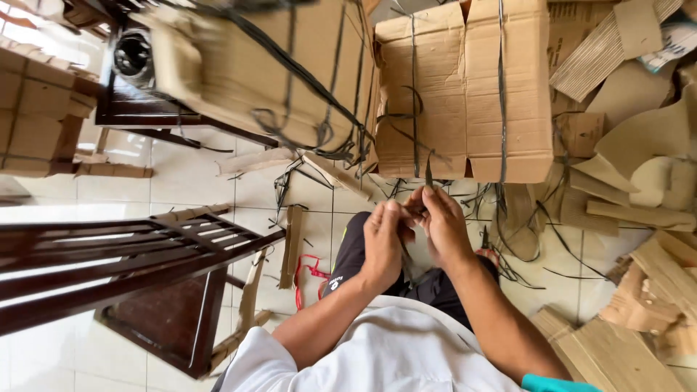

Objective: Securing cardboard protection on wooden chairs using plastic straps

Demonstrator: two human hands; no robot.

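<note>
Both hands together over the lap, left hand and right hand pinching a thin black strap between fingertips; strap runs up to the tied cardboard bundle on the floor

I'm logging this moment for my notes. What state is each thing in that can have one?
Left hand: closed on a black strap.
Right hand: pinching the same strap.
Cardboard bundle: flattened, tied with black straps.
Second bundle: strapped, tilted, blurred.
Chair: lying on its side.
Loose straps: tangled on the floor.
Cardboard scraps: loose, piled at right.
</note>
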